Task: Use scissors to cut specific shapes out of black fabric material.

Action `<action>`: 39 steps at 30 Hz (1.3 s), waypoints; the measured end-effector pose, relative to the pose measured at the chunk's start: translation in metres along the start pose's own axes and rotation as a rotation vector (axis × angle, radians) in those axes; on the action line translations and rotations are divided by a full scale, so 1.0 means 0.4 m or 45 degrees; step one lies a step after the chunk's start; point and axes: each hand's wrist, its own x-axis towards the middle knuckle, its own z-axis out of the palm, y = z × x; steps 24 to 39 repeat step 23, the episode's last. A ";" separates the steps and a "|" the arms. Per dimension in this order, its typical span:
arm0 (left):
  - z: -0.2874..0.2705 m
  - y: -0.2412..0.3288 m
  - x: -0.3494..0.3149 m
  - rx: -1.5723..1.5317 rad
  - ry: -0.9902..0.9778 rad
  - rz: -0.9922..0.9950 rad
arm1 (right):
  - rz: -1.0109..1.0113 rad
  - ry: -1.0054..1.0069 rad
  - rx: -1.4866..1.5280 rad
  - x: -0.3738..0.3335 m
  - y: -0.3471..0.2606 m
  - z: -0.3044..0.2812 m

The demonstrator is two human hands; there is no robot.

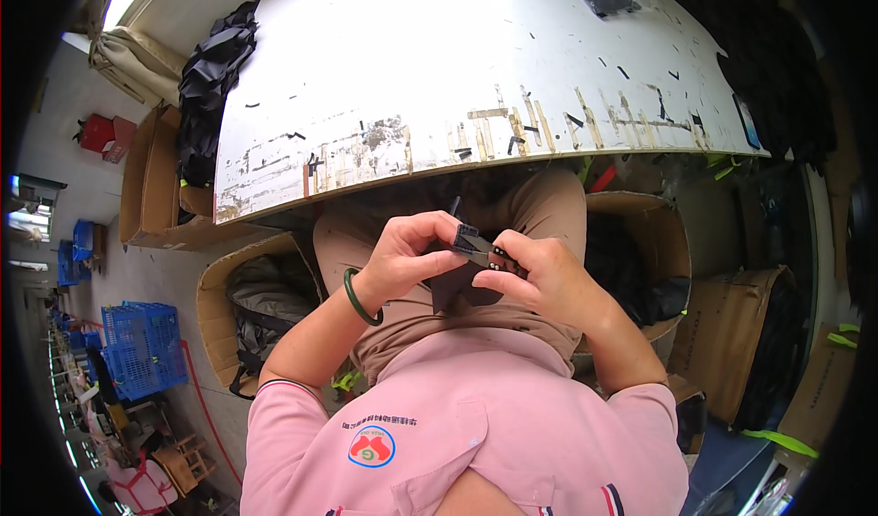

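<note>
Above my lap, my left hand (410,255) pinches a dark piece of material (455,289), which looks like black fabric, between thumb and fingers. Part of it sticks up past my fingertips and part hangs down over my legs. My right hand (544,278) is closed around a small cutting tool with metal blades (477,247) that looks like thread snips. The blades point left and meet the dark piece at my left fingertips. Whether they are closed on it I cannot tell. A dark green bangle (360,298) circles my left wrist.
Ahead is a white worktable (384,49) with a worn, tape-marked front edge and scattered black scraps. Black material (215,86) hangs over its left end. Open cardboard boxes (215,319) holding dark items flank my legs. Blue crates (142,347) stand on the floor further left.
</note>
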 end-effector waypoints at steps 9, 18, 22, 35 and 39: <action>0.001 -0.002 0.000 0.104 -0.002 0.019 | -0.120 0.074 -0.265 -0.004 0.010 0.013; -0.016 -0.016 -0.012 0.175 0.110 0.032 | 0.067 0.270 0.042 -0.012 0.037 -0.013; -0.102 -0.153 -0.015 0.216 0.354 0.021 | 0.188 0.369 0.114 -0.018 0.079 -0.038; -0.125 -0.201 -0.013 0.126 0.431 -0.129 | 0.196 0.388 0.113 -0.015 0.091 -0.038; -0.125 -0.201 -0.013 0.126 0.431 -0.129 | 0.196 0.388 0.113 -0.015 0.091 -0.038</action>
